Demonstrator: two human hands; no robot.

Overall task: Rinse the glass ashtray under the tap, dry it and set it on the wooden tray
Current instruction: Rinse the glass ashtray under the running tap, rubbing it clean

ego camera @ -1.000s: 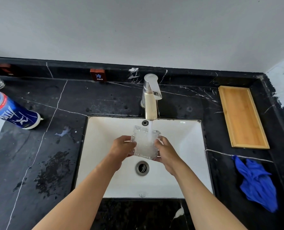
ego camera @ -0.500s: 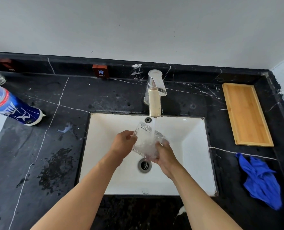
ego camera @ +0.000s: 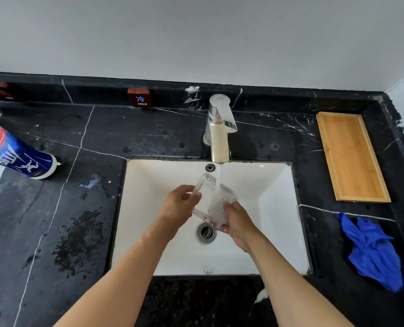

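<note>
Soft, even daylight is spread across the scene, and the white sink [ego camera: 276,208] is rendered brightest, close to overexposure on its right wall. Only faint shadows are cast beneath the forearms. Pale reflections are caught on the chrome tap [ego camera: 221,119] and on wet patches of the black countertop [ego camera: 106,138]. Wide-angle bowing is seen along the countertop's back edge and right corner. The glass ashtray [ego camera: 210,204] is blurred by running water; the bottle [ego camera: 14,152] at the left edge appears stretched and soft.
</note>
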